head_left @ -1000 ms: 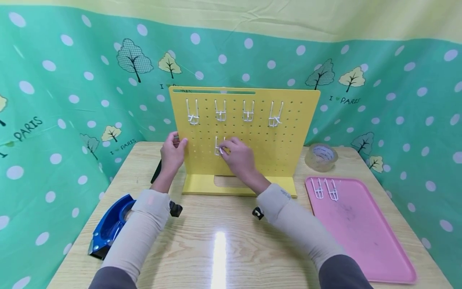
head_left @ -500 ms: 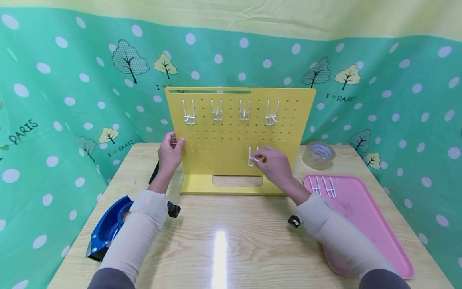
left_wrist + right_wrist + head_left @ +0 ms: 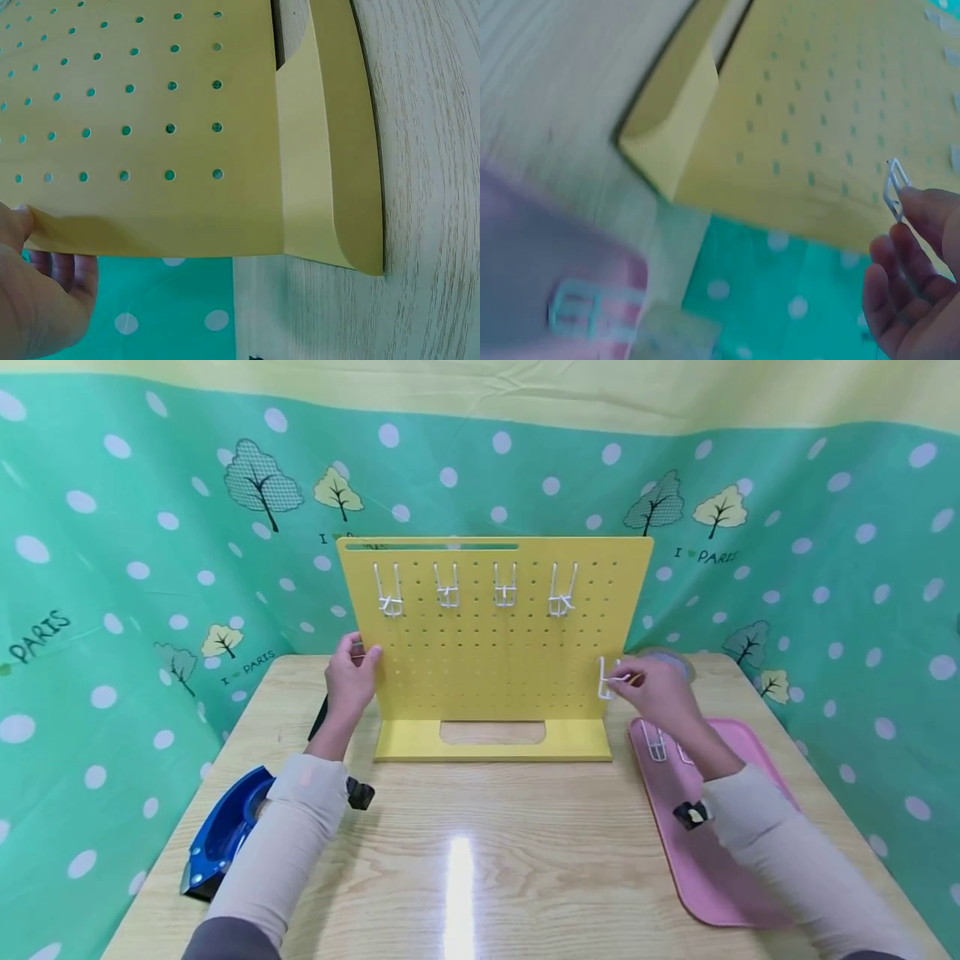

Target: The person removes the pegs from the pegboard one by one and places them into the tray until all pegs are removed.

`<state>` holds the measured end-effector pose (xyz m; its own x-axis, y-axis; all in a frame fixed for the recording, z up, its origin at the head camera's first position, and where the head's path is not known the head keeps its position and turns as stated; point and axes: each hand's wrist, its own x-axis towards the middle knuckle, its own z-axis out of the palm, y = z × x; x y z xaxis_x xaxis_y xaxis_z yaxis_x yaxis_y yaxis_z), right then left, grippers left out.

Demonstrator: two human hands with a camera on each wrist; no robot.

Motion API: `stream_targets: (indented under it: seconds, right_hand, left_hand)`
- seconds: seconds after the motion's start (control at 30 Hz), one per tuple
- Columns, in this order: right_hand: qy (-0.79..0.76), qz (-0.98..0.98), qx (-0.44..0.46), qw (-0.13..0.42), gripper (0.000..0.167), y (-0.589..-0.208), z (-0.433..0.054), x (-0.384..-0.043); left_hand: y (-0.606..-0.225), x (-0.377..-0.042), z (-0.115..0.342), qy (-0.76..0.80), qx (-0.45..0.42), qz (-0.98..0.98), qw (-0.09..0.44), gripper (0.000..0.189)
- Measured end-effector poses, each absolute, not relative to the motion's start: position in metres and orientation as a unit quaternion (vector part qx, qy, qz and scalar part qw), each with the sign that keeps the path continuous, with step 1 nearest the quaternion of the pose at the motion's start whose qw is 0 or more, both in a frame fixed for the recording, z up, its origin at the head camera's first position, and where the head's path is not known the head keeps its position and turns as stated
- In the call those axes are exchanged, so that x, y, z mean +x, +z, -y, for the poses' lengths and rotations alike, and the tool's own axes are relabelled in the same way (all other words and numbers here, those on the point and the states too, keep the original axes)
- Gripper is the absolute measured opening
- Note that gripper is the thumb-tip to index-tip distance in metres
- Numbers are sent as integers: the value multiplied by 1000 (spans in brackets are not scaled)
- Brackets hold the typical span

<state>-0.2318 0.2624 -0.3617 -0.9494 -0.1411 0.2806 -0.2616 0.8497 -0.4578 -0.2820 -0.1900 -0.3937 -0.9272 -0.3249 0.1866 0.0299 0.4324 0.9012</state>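
A yellow pegboard [image 3: 487, 685] stands upright on its base, several white wire hooks [image 3: 448, 597] hanging along its upper part. My left hand [image 3: 349, 683] grips the board's left edge, thumb on the front and fingers behind, as the left wrist view shows. Between thumb and fingers of my right hand [image 3: 663, 693] is pinched another white wire hook [image 3: 892, 191], beside the board's right edge in the head view. Below that hand, two more white hooks [image 3: 655, 745] lie on a pink tray [image 3: 720, 877], one partly hidden by the forearm.
Behind my right hand a roll of clear tape [image 3: 681, 662] is mostly covered. A blue tape dispenser [image 3: 225, 835] sits at the table's left, beside my left forearm. A green patterned curtain [image 3: 172, 710] surrounds the wooden table [image 3: 405, 860].
My right hand has carried the hook from the board's middle rightward to its right edge, above the tray. The left hand keeps its grip on the left edge.
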Motion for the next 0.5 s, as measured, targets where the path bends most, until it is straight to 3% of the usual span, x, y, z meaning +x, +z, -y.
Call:
stream_targets:
  seconds: [0.2,0.5]
  right_hand:
    - [229,967,67,86,24,-346,-305,-230]
    - [218,971,40,91,29,-351,-377,-230]
  left_hand:
    - [-397,-282,191,-529,96,827,163,40]
    - [-395,-283,189,-532,89,824,174,38]
